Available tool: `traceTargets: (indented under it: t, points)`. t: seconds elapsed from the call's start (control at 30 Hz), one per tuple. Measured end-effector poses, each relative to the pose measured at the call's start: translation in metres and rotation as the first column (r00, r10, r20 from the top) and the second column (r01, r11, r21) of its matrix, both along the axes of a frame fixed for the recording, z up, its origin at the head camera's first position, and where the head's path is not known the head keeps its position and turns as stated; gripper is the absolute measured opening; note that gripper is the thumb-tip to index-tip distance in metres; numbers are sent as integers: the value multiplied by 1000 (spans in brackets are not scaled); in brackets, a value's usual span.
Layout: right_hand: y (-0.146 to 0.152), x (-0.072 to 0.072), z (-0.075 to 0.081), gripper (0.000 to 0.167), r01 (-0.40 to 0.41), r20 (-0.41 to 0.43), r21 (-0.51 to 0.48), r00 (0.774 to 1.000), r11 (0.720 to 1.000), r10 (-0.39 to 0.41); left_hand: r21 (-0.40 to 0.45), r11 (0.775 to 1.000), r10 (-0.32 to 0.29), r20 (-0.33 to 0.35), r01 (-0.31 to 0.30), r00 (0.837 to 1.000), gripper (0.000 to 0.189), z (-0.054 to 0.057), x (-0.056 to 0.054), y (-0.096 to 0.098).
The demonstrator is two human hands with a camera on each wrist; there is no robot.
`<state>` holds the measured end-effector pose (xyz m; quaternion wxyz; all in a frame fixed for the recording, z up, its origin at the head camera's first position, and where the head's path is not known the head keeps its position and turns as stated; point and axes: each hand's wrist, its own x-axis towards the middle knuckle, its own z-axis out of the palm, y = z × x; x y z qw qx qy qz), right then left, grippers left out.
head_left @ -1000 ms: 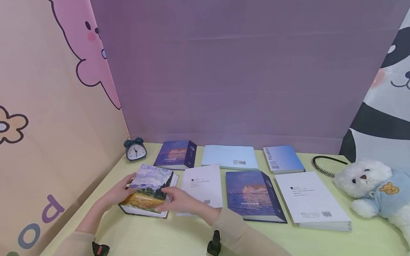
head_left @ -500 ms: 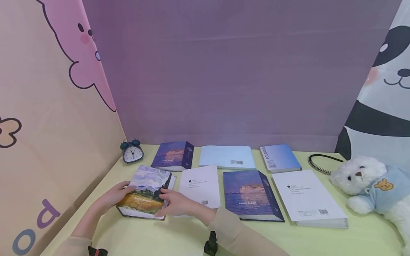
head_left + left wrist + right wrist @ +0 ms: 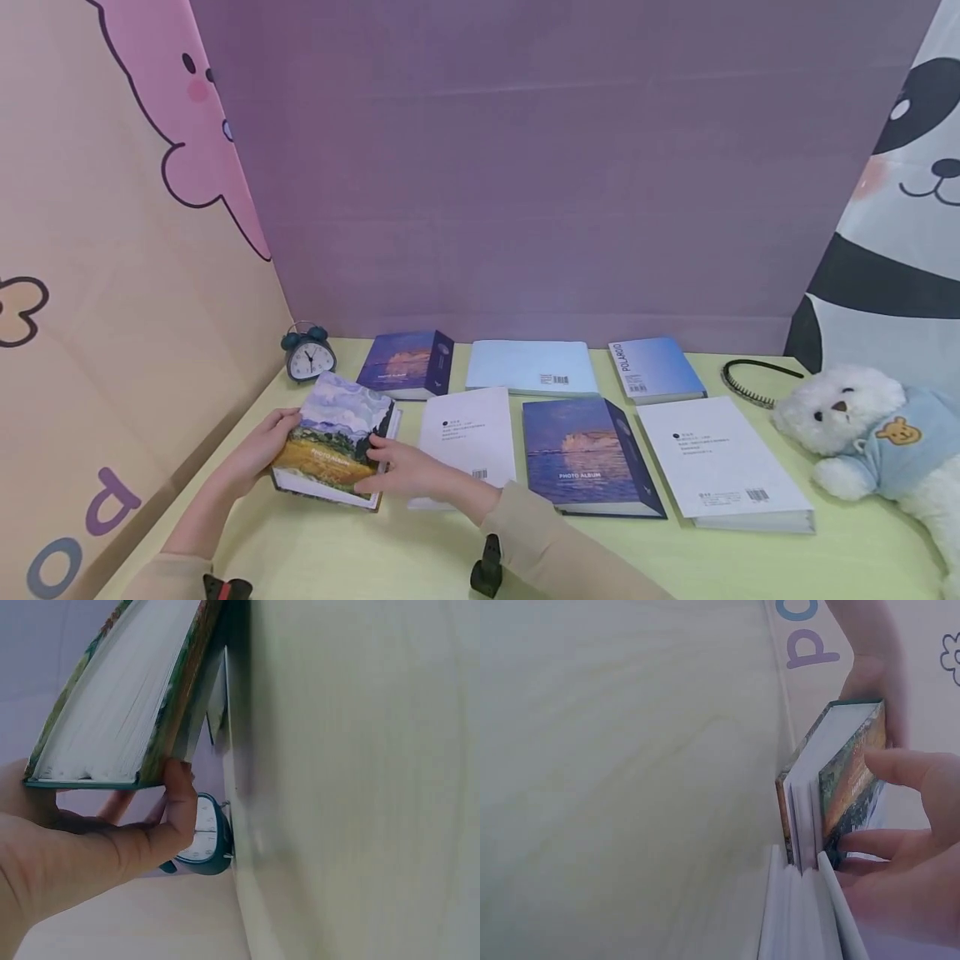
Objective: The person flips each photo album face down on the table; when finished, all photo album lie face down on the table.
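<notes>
A photo album (image 3: pixel 333 442) with a painted landscape cover is held tilted at the left of the table, in the head view. My left hand (image 3: pixel 262 446) grips its left side; the left wrist view shows the thumb and fingers of this hand (image 3: pixel 112 844) around the cover boards, with the white page block between. My right hand (image 3: pixel 405 471) touches the album's front cover near its right edge. In the right wrist view that hand (image 3: pixel 907 847) has its fingers fairly straight against the cover, whose edge stands slightly apart from the pages.
A white-backed album (image 3: pixel 468 446) lies just right of the held one. Beyond are a purple album (image 3: pixel 588 454), another white one (image 3: pixel 723 458) and a back row including a pale blue album (image 3: pixel 532 367). An alarm clock (image 3: pixel 310 358), headband (image 3: pixel 738 392) and plush bear (image 3: pixel 862 442) flank them.
The album has been raised and tilted, its far edge higher now, with my left hand moving up along with it. My right hand has stayed at its right side, shifting slightly left.
</notes>
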<state>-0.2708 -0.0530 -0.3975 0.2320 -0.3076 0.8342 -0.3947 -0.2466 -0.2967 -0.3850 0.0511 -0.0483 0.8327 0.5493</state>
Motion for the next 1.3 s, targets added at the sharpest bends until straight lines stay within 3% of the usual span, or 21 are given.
traceTargets:
  t: [0.13,0.27,0.53,0.7,0.83,1.0,1.13,1.3]
  points:
    - [-3,0,5,50,42,7,-70,999,997,-42,11,999,40,6,-40,999,60,6,0,2]
    - [-6,0,10,47,26,8,-152,1000,988,-25,22,997,70,-4,-70,998,64,12,3,3]
    - [-24,7,18,54,-33,-103,-229,995,973,9,11,998,55,-34,-55,998,70,19,6,8]
    - [-30,10,19,62,21,-29,-280,999,960,-31,2,998,56,-42,-56,998,73,22,6,10]
    - [-31,9,20,65,51,46,-319,998,946,-38,61,997,55,-38,-52,998,76,24,7,10]
    - [-29,9,22,67,82,95,-347,994,934,-52,192,981,26,-28,-20,999,72,24,6,9]
    - [-27,12,27,68,129,129,-375,988,918,-86,288,958,-4,-61,21,998,62,23,4,9]
    - [-25,15,31,68,208,177,-423,974,882,-145,391,911,-93,-110,129,990,51,21,-1,10]
